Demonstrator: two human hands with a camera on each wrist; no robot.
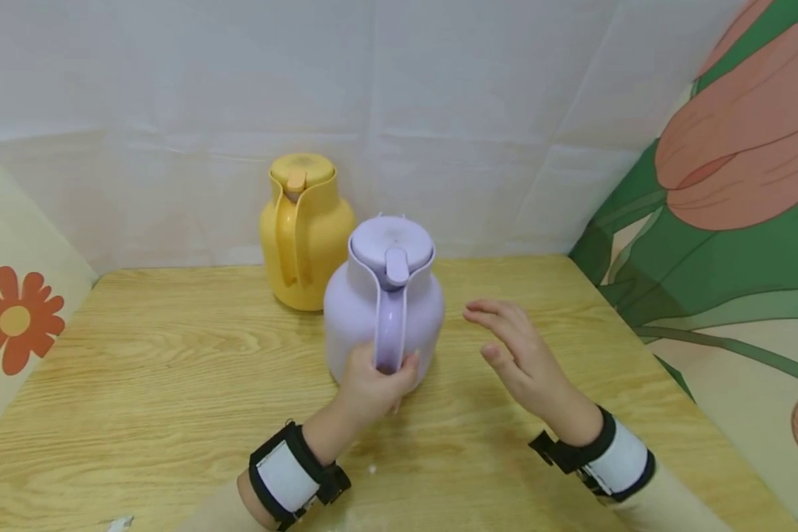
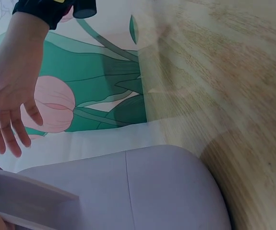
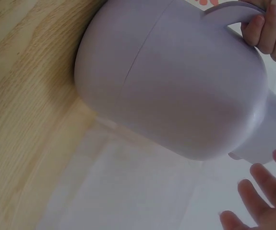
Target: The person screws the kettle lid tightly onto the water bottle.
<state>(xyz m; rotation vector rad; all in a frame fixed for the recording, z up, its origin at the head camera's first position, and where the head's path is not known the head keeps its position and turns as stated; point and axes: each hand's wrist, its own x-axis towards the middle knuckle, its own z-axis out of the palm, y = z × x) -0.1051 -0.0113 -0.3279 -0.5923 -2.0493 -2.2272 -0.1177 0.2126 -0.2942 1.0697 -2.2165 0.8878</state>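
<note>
A lilac thermos jug (image 1: pixel 352 318) stands upright on the wooden table, its handle facing the person. My left hand (image 1: pixel 369 380) grips the lower part of that handle, and in the right wrist view its curled fingers (image 3: pixel 270 33) wrap round it. To the right of the jug, my right hand (image 1: pixel 528 358) is held up with its fingers spread and touches nothing. In the right wrist view its fingertips (image 3: pixel 255 191) are apart from the jug's neck. Behind and left of the lilac jug is a yellow thermos jug (image 1: pixel 322 229), its lower right side partly hidden.
The wooden table (image 1: pixel 173 355) backs onto a wall hung with white sheeting (image 1: pixel 206 111). A panel with large painted tulips (image 1: pixel 738 148) borders the right side, and one with a red flower (image 1: pixel 15 321) the left. A small pale scrap (image 1: pixel 120 524) lies at the front left.
</note>
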